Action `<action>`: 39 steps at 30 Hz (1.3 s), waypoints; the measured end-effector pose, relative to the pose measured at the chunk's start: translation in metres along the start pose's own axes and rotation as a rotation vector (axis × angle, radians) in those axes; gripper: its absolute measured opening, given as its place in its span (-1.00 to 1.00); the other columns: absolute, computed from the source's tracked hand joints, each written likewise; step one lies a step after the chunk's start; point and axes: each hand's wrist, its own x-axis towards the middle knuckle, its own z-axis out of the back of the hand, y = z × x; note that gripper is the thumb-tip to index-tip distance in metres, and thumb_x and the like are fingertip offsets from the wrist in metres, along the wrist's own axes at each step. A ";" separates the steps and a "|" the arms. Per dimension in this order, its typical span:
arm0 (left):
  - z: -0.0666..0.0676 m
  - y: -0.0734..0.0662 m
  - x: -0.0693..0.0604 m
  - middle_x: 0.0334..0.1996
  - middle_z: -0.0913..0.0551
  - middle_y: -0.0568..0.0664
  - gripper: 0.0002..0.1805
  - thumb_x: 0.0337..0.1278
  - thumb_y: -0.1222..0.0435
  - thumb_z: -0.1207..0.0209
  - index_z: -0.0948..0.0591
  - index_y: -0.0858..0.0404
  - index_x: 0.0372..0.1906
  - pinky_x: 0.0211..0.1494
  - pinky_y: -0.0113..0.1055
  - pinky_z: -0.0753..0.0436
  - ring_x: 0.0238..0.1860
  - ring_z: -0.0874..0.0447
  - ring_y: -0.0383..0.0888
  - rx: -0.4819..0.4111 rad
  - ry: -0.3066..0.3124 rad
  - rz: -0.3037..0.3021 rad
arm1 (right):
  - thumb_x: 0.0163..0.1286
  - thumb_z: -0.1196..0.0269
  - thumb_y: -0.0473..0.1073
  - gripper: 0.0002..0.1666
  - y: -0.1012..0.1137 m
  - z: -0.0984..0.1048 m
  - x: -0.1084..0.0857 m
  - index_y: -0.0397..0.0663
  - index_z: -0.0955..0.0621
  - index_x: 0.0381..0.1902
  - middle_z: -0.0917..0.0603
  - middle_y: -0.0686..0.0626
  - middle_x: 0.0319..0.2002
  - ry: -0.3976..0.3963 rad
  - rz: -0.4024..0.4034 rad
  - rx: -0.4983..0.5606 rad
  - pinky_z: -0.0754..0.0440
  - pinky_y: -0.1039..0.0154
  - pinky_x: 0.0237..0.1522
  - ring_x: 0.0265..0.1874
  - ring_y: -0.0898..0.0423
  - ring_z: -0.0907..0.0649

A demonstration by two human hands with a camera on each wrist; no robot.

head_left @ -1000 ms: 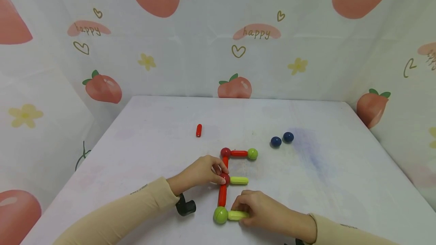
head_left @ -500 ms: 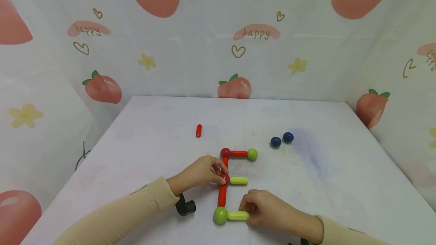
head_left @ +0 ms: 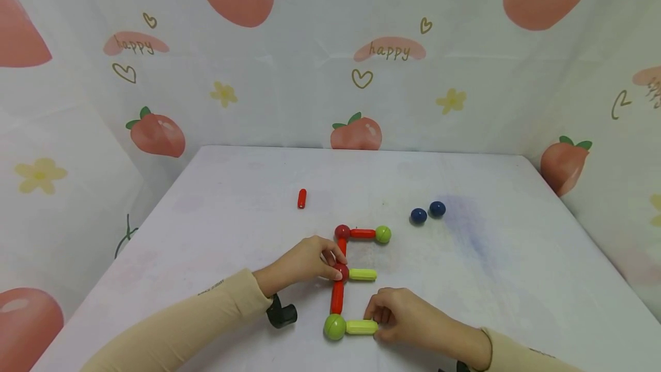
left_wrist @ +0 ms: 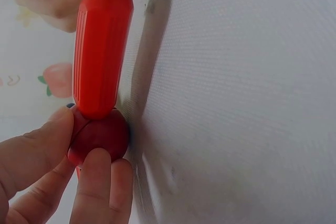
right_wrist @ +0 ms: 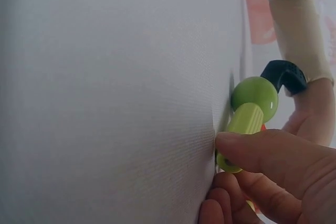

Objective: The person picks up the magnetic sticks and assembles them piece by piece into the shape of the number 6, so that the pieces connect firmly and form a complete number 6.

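Note:
Toy building balls and rods join into an E-like shape on the white table. My left hand (head_left: 312,258) pinches the middle red ball (left_wrist: 100,139) between thumb and fingers. From that ball a red rod (head_left: 337,297) runs to the near green ball (head_left: 334,326), and a yellow-green rod (head_left: 363,274) sticks out to the right. Another yellow-green rod (head_left: 358,327) extends from the near green ball; my right hand (head_left: 410,317) holds its free end between thumb and fingers. At the far end, a red ball (head_left: 342,232), red rod (head_left: 363,233) and green ball (head_left: 383,234) connect.
A loose red rod (head_left: 302,198) lies farther back on the left of the table (head_left: 232,188). Two dark blue balls (head_left: 419,216) sit at the back right. Behind the table hangs a peach-printed cloth (head_left: 289,96).
My right hand has slid rightward along the near yellow-green rod to its free end, then stayed there. My left hand and the joined pieces have not visibly moved.

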 end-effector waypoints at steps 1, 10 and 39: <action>0.000 0.000 0.000 -0.42 -0.58 -0.08 -0.79 -0.13 0.28 -0.39 -0.68 0.06 -0.29 -0.37 -0.38 -0.51 -0.35 -0.51 -0.17 0.000 0.000 -0.001 | 0.03 -0.39 -0.25 -0.77 0.000 0.000 0.000 0.10 -0.62 -0.34 -0.52 0.24 -0.48 0.000 0.000 0.000 -0.49 0.47 -0.37 -0.46 0.38 -0.46; 0.001 -0.001 -0.001 -0.43 -0.58 -0.08 -0.80 -0.13 0.28 -0.39 -0.67 0.07 -0.30 -0.37 -0.38 -0.50 -0.36 -0.50 -0.17 0.001 0.002 -0.003 | 0.03 -0.40 -0.26 -0.77 -0.001 0.000 0.000 0.09 -0.62 -0.34 -0.52 0.23 -0.48 0.000 0.000 0.004 -0.50 0.48 -0.37 -0.47 0.37 -0.46; 0.002 -0.004 -0.004 -0.42 -0.57 -0.08 -0.80 -0.11 0.30 -0.38 -0.67 0.09 -0.28 -0.38 -0.38 -0.49 -0.37 -0.50 -0.17 -0.012 0.012 -0.009 | 0.24 -0.27 -0.21 -0.57 -0.014 0.078 0.017 -0.09 -0.51 0.09 -0.61 -0.14 0.01 -0.535 -0.005 -0.046 -0.60 0.08 0.02 -0.03 -0.03 -0.63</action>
